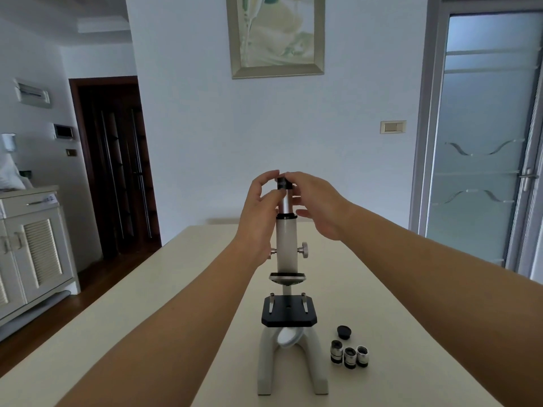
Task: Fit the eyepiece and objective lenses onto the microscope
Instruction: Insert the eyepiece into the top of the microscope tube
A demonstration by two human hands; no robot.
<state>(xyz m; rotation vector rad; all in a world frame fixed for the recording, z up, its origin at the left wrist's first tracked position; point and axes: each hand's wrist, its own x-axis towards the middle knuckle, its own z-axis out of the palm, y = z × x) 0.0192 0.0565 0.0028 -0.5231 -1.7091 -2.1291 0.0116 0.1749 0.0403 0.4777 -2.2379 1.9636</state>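
A light grey microscope (286, 245) stands upright in the middle of the beige table (147, 333). A black-topped, silver-barrelled eyepiece (284, 190) sits in the top of its tube. My left hand (261, 207) pinches the eyepiece from the left, thumb on the silver barrel and fingers at the black top. My right hand (316, 201) grips the black top from the right with its fingertips. Three silver objective lenses (349, 354) stand on the table to the right of the microscope's base. A small black cap (344, 331) lies just behind them. The nosepiece (287, 278) carries no lenses that I can see.
The table runs away from me to a white wall with a framed picture (277, 33). A white cabinet (32, 248) stands at the left, past it a dark wooden door (117, 160). A frosted glass door (482, 136) is at the right.
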